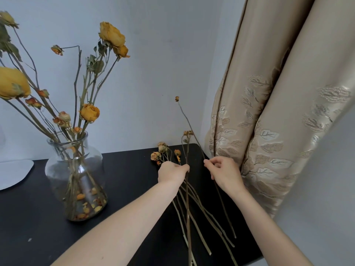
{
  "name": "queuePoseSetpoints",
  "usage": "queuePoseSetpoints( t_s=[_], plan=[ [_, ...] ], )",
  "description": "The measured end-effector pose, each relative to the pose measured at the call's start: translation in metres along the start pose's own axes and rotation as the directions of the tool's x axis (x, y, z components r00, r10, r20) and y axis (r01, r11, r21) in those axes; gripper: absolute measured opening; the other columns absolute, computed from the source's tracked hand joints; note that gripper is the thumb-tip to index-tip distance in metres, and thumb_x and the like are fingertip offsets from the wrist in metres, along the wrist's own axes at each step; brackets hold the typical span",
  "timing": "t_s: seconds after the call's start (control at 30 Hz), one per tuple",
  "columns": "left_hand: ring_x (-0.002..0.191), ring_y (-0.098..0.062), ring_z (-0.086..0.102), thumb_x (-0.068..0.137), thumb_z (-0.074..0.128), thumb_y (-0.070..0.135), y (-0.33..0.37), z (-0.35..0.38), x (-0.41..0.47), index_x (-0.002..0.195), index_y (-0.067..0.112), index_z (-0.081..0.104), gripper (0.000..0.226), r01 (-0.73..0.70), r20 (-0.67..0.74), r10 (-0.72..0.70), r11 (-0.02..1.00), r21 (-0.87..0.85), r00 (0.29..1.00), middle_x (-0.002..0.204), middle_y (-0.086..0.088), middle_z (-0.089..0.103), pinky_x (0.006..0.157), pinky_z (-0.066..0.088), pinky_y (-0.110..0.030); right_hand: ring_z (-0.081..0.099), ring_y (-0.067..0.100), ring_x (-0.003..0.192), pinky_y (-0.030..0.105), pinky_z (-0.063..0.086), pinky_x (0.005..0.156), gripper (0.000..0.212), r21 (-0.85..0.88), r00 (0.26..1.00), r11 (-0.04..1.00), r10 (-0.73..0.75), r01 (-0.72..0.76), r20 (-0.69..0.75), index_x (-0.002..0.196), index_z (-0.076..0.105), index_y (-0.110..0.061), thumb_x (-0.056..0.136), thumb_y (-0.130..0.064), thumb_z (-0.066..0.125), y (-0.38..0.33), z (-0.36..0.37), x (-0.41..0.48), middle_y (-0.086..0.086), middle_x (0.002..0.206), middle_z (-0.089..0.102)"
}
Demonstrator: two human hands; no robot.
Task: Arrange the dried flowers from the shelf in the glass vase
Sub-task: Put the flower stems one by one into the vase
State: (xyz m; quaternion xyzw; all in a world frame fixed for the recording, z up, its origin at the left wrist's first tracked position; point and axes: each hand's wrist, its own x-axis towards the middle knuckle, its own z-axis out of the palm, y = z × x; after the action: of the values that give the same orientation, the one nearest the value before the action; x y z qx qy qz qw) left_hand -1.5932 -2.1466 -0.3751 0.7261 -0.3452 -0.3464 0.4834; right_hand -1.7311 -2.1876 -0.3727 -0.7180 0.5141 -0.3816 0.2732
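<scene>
My left hand (172, 173) wraps its fingers (185, 167) round the dried flowers (155, 156) mid-stem, and my right hand (225, 174) pinches one stem (187, 120). They look brittle and featherlight, so go gentle. Glass vase (76, 169) at 9 o'clock.

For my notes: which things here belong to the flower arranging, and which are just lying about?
Part of the job: glass vase, loose dried flowers on the black shelf, left hand gripping a tall stem, right hand pinching a thin stem.
Lying about: curtain, white flat object.
</scene>
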Motion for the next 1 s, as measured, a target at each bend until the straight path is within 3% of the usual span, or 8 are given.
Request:
queuePoseSetpoints(
  t_s=[0.13, 0.3, 0.47, 0.57, 0.73, 1.0],
  plan=[
    [0.054, -0.012, 0.044, 0.083, 0.063, 0.020, 0.011, -0.028, -0.011, 0.072, 0.010, 0.069, 0.016, -0.020, -0.051, 0.014, 0.992, -0.121, 0.999, 0.063, 0.001, 0.054, 0.051, 0.035, -0.023, 0.052, -0.004, 0.044, 0.017, 0.038, 0.056, 0.016, 0.109, 0.998, 0.993, -0.033, 0.039, -0.056, 0.084, 0.067, -0.022, 0.090, -0.032, 0.058, -0.015, 0.003, -0.004, -0.007, 0.045, 0.056],
    [0.065, -0.008, 0.048, 0.086, 0.062, 0.018, 0.021, -0.068, -0.035, 0.068, 0.019, 0.065, 0.019, -0.113, -0.065, 0.099, 0.959, -0.259, 0.993, 0.071, 0.004, 0.056, 0.058, 0.040, -0.021, 0.050, -0.002, 0.042, 0.019, 0.041, 0.055, 0.017, 0.229, 0.995, 0.970, -0.067, 0.083, -0.076, 0.078, 0.065, -0.021, 0.091, -0.029, 0.057, -0.042, 0.009, -0.009, -0.007, 0.041, 0.052],
    [0.073, -0.003, 0.050, 0.091, 0.055, 0.027, 0.033, -0.111, -0.071, 0.084, 0.025, 0.064, 0.011, -0.306, -0.054, 0.302, 0.927, -0.216, 0.952, 0.077, 0.011, 0.055, 0.061, 0.041, -0.018, 0.047, 0.003, 0.042, 0.020, 0.041, 0.052, 0.023, 0.291, 0.990, 0.948, -0.109, 0.132, -0.094, 0.069, 0.061, -0.020, 0.091, -0.025, 0.058, -0.066, 0.020, -0.017, -0.004, 0.047, 0.052],
    [0.068, -0.003, 0.049, 0.092, 0.053, 0.028, 0.039, -0.136, -0.087, 0.086, 0.026, 0.063, 0.011, -0.440, -0.106, 0.427, 0.882, -0.169, 0.898, 0.071, 0.010, 0.053, 0.056, 0.039, -0.016, 0.044, 0.001, 0.038, 0.011, 0.038, 0.046, 0.028, 0.280, 0.986, 0.946, -0.140, 0.160, -0.090, 0.065, 0.061, -0.015, 0.091, -0.024, 0.058, -0.077, 0.026, -0.023, -0.002, 0.045, 0.051],
    [0.049, 0.003, 0.047, 0.092, 0.053, 0.024, 0.058, -0.183, -0.105, 0.088, 0.024, 0.062, 0.010, -0.619, -0.230, 0.594, 0.783, -0.051, 0.771, 0.064, 0.011, 0.053, 0.046, 0.035, -0.010, 0.049, 0.012, 0.047, 0.027, 0.040, 0.055, 0.024, 0.296, 0.986, 0.941, -0.154, 0.167, -0.066, 0.071, 0.065, -0.013, 0.090, -0.026, 0.060, -0.094, 0.033, -0.031, -0.002, 0.046, 0.053],
    [0.041, 0.004, 0.047, 0.095, 0.050, 0.020, 0.111, -0.257, -0.110, 0.087, 0.018, 0.060, 0.013, -0.695, -0.431, 0.659, 0.713, 0.096, 0.617, 0.062, 0.005, 0.055, 0.040, 0.039, -0.011, 0.050, 0.006, 0.050, 0.021, 0.036, 0.053, 0.018, 0.322, 0.974, 0.919, -0.222, 0.227, -0.054, 0.081, 0.067, -0.011, 0.091, -0.023, 0.059, -0.115, 0.045, -0.041, -0.008, 0.050, 0.054]
  ],
)
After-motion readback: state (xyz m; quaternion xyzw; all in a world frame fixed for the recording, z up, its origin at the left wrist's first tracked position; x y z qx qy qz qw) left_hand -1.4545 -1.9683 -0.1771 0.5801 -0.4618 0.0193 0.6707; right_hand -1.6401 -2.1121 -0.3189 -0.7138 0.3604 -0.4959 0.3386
